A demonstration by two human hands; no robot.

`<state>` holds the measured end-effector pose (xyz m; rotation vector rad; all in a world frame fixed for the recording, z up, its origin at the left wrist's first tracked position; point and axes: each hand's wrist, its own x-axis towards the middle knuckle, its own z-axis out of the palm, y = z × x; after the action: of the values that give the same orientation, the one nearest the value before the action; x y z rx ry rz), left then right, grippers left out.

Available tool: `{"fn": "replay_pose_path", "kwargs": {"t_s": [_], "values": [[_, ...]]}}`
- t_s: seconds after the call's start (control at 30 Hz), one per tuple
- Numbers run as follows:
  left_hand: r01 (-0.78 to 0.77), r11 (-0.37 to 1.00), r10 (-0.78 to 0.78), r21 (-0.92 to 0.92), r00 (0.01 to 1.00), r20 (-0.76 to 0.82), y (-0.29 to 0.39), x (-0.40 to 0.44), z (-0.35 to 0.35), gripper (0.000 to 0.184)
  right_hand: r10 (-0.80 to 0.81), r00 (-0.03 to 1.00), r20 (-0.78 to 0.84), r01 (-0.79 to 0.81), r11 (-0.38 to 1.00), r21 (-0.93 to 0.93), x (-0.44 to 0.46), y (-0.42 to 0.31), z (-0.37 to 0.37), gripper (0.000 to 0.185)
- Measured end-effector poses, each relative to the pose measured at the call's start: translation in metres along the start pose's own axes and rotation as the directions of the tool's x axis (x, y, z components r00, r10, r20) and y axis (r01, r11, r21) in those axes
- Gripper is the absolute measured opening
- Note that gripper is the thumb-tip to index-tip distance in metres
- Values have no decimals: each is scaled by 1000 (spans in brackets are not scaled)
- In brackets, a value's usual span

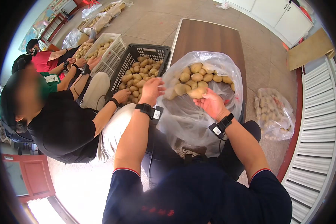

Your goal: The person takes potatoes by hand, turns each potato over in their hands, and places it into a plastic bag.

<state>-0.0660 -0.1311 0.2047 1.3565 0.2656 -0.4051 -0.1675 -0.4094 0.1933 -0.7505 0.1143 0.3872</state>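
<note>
My right hand is closed on a potato, holding it over the open mouth of a clear plastic bag. Inside the bag, several more potatoes are heaped toward the far side. My left hand is at the bag's left edge with its fingers apart and nothing visible in them. Just beyond that hand stands a black plastic crate full of potatoes.
A brown tabletop lies under and behind the bag. On my left a seated person reaches into the black crate. A white crate of potatoes stands beyond it. Another filled bag rests on the floor at right, near a white radiator.
</note>
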Motion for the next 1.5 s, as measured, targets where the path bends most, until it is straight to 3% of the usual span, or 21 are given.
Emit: {"fn": "replay_pose_path", "kwargs": {"t_s": [0.13,0.2,0.3,0.33,0.43,0.5,0.6,0.7,0.83,0.9,1.03,1.17,1.23,1.27,1.3,1.33,1.37,1.4,1.43,1.47,1.5], "values": [[86,996,-77,-35,976,205,0,-17,31,38,-116,993,1,115,988,-102,6,5,20,44],[179,983,-156,-37,927,341,4,-27,44,38,-294,956,-11,263,872,-413,12,11,22,52],[213,975,-156,-66,861,483,4,-34,56,45,-290,957,-20,238,823,-516,18,17,21,49],[213,975,-156,-66,862,483,3,-35,58,45,-289,957,-24,229,804,-549,20,20,21,47],[214,975,-158,-58,854,496,-1,-34,61,36,-454,886,100,434,732,-526,25,25,28,44],[226,965,-119,-134,829,547,-1,-33,61,34,-547,818,178,451,419,-788,22,23,32,42],[224,953,-80,-205,837,541,1,-33,59,37,-534,826,182,453,436,-777,23,23,31,40],[219,946,-83,-239,876,475,1,-31,58,33,-459,877,143,362,433,-825,18,23,28,38],[178,948,-41,-266,892,450,0,-22,49,30,-499,864,68,309,418,-855,22,31,9,33],[97,924,-8,-370,972,235,-3,-18,44,28,-473,877,-83,147,429,-891,28,34,-13,27],[4,910,-3,-415,1000,2,-16,13,11,27,-544,814,-205,66,437,-897,24,24,-50,24],[25,925,-74,-379,990,-117,-18,35,-30,28,-588,751,-300,-143,300,-943,25,8,-83,33],[20,939,-82,-343,983,-167,-26,45,-48,27,-685,674,-275,-297,88,-951,24,-3,-91,36],[23,941,-100,-337,972,-211,-29,50,-56,26,-685,676,-272,-293,89,-952,24,-8,-95,36],[17,968,-78,-251,969,-236,-32,54,-65,23,-698,669,-253,-336,20,-942,23,-16,-94,36],[-10,995,27,95,982,-187,-36,54,-74,20,-710,667,-225,-367,-50,-929,25,-26,-92,37],[-76,787,184,612,976,-115,-39,49,-86,17,-635,707,-311,-347,71,-935,29,-41,-88,37],[-115,371,277,922,961,8,-33,36,-86,14,-660,721,-211,-190,104,-976,31,-48,-89,35],[-117,98,292,988,953,84,-17,20,-76,11,-657,710,-254,-233,121,-965,33,-54,-82,32],[-113,36,233,993,967,101,19,-8,-50,18,-617,754,-226,-217,90,-972,38,-60,-91,28],[-119,42,452,992,888,87,3,-2,-56,22,-570,789,-228,-262,23,-965,42,-65,-98,28]]}}
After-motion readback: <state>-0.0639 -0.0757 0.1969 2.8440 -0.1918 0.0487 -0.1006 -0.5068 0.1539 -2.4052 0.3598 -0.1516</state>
